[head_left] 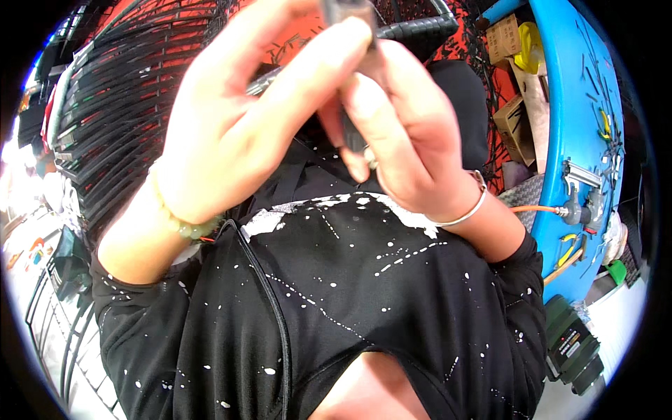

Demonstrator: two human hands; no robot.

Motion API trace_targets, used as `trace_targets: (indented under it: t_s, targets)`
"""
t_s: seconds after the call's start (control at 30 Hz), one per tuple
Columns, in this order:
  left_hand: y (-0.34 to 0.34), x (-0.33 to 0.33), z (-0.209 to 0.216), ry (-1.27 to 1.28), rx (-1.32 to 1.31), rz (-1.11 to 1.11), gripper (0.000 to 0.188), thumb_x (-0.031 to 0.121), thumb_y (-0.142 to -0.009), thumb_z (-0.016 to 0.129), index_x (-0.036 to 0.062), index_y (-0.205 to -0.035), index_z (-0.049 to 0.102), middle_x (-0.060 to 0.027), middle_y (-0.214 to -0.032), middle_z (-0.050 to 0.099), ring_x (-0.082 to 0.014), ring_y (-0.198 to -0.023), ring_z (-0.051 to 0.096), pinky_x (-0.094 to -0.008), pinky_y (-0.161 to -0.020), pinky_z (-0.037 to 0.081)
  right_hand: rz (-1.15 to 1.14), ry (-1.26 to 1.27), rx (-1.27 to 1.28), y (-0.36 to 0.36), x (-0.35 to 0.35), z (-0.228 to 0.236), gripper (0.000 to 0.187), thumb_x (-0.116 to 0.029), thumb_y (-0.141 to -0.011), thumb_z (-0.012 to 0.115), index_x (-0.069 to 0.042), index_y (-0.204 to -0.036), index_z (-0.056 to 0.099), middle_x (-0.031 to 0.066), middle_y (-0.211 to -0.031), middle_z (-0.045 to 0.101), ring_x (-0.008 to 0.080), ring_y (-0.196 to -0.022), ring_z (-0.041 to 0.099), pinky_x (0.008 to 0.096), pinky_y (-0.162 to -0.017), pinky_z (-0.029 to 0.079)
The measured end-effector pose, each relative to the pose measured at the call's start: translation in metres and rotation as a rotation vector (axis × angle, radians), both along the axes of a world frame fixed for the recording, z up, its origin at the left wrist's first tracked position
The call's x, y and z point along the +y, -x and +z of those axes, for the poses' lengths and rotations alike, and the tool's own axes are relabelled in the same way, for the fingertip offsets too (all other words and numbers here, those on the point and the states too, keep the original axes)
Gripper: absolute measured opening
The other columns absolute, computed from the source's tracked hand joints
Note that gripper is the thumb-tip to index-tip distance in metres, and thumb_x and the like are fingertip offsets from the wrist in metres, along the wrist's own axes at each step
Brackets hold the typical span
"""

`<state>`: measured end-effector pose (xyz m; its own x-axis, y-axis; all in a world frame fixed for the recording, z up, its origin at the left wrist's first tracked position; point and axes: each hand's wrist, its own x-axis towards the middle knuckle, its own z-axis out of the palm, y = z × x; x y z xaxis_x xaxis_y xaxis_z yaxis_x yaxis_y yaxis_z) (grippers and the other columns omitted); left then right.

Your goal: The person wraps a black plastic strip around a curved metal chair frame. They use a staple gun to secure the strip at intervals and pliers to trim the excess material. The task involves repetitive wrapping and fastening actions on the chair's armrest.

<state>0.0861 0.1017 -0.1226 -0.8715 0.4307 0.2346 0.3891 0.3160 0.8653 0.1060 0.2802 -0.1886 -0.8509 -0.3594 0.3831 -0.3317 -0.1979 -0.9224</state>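
Close in front of me, both hands come together on a dark grey, narrow piece (350, 10), blurred and partly covered by fingers. My left hand (245, 112) has its thumb pressed against the upper part of this piece. Lower down, my right hand (413, 126) closes around it with bent fingers, and a dark end (352, 133) shows below the right fingertips. The exact kind of piece cannot be made out. Just beyond the hands lies a black wrapped bar (420, 28).
Black curved rods (112, 119) are stacked at left. At right, a blue table (560, 91) carries yellow-handled pliers (567, 250), black strips and a metal tool (581, 199) with an orange hose (535, 208). Cardboard boxes (514, 129) stand beside it. Black scraps litter the red floor (297, 31).
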Motion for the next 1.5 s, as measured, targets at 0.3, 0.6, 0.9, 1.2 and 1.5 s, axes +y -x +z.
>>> trace_targets:
  t_s: [0.3,0.6,0.9,1.2,1.5]
  targets:
    - [-0.016,-0.048,-0.067,0.198,-0.171,0.228,0.052,0.012,-0.087,0.075,0.0000,-0.134,0.056,-0.0100,-0.127,0.063,-0.0168,-0.120,0.058,-0.0307,-0.107,0.041,-0.242,-0.697,0.278,-0.013,0.078,-0.003,0.032,0.005,-0.094,0.057,0.003,-0.124,0.067,0.0085,-0.099,0.074,0.0086,-0.063,0.057,0.0221,-0.060,0.048]
    - [-0.016,-0.041,-0.089,0.280,0.127,0.315,0.039,0.018,-0.085,0.078,0.0029,-0.119,0.067,-0.0097,-0.105,0.069,-0.0178,-0.094,0.068,-0.0293,-0.086,0.052,-0.217,-1.020,0.365,-0.023,0.072,0.003,0.047,0.013,-0.087,0.055,-0.005,-0.129,0.067,0.0082,-0.070,0.055,0.0161,-0.062,0.058,0.0258,-0.060,0.048]
    - [-0.019,-0.040,-0.092,0.360,0.239,0.286,0.041,0.015,-0.087,0.076,0.0022,-0.124,0.064,-0.0107,-0.111,0.067,-0.0173,-0.100,0.065,-0.0292,-0.092,0.049,-0.227,-1.092,0.300,-0.033,0.058,-0.002,0.051,0.011,-0.087,0.057,-0.010,-0.132,0.066,0.0068,-0.067,0.050,0.0154,-0.058,0.054,0.0269,-0.057,0.046]
    - [-0.010,-0.021,-0.096,0.331,0.343,0.300,0.039,0.015,-0.085,0.076,0.0019,-0.119,0.066,-0.0127,-0.106,0.069,-0.0224,-0.098,0.066,-0.0316,-0.090,0.050,-0.252,-1.027,0.057,-0.047,0.050,-0.003,0.050,0.010,-0.092,0.054,-0.010,-0.138,0.060,0.0079,-0.078,0.049,0.0196,-0.066,0.050,0.0269,-0.064,0.044]
    - [0.008,-0.007,-0.104,0.312,0.366,0.269,0.038,0.017,-0.084,0.077,-0.0010,-0.116,0.067,-0.0136,-0.105,0.071,-0.0221,-0.095,0.069,-0.0310,-0.087,0.052,-0.088,-0.309,-0.705,-0.053,0.052,-0.027,0.048,-0.009,-0.105,0.046,-0.007,-0.152,0.040,-0.0016,-0.103,0.054,0.0023,-0.063,0.042,0.0162,-0.055,0.036]
